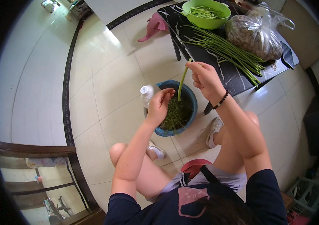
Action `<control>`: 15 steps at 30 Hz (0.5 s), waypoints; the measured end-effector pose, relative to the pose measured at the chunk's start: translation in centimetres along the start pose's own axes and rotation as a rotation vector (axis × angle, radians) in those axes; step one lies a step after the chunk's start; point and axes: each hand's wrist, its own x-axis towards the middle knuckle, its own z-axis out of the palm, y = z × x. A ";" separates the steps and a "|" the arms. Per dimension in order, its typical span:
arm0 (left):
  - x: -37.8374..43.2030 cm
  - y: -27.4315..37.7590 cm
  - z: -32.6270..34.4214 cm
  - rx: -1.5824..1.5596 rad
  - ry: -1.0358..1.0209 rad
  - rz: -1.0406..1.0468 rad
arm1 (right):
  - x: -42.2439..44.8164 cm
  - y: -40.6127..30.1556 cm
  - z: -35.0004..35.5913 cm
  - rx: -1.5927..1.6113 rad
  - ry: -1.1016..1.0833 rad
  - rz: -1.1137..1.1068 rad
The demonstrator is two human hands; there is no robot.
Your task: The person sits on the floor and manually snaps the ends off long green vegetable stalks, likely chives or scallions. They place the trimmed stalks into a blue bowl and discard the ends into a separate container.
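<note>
My right hand (204, 78) pinches the upper end of a green vegetable stem (182, 83), which hangs down over a blue-lined bin (194, 108). My left hand (160, 104) is over the bin's left part, fingers curled near the stem's lower end; whether it holds a small piece cannot be told. Green trimmings (175, 114) lie in the bin. To the right, a bundle of long green stems (227, 50) rests on a black marbled table (232, 81). A light green plastic basin (208, 22) with cut stem pieces (205, 12) stands at the table's far end.
A white plastic bottle (148, 91) stands against the bin's left side. On the table are a knotted clear plastic bag of brownish items (253, 36) and a smartphone (287, 54). A pink elephant-shaped object (155, 26) is beyond the table's left edge. My feet flank the bin's near side.
</note>
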 end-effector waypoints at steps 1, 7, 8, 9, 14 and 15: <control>-0.1 0.6 0.0 -0.064 -0.043 -0.054 | -0.1 0.4 0.3 -0.021 0.005 0.007; -1.1 2.7 -0.1 -0.246 -0.123 -0.181 | -0.7 2.6 2.1 -0.076 -0.043 0.043; -1.1 2.6 -0.2 -0.280 -0.115 -0.182 | -0.7 2.8 2.1 -0.060 -0.056 0.038; -1.2 2.6 -0.5 -0.313 -0.104 -0.182 | -0.6 2.7 2.2 -0.090 -0.079 0.023; -1.6 3.2 -1.6 -0.240 0.006 -0.174 | -1.2 1.5 2.8 -0.393 -0.190 -0.174; -1.7 3.6 -1.7 -0.173 0.046 -0.164 | -1.1 1.4 2.5 -0.503 -0.234 -0.246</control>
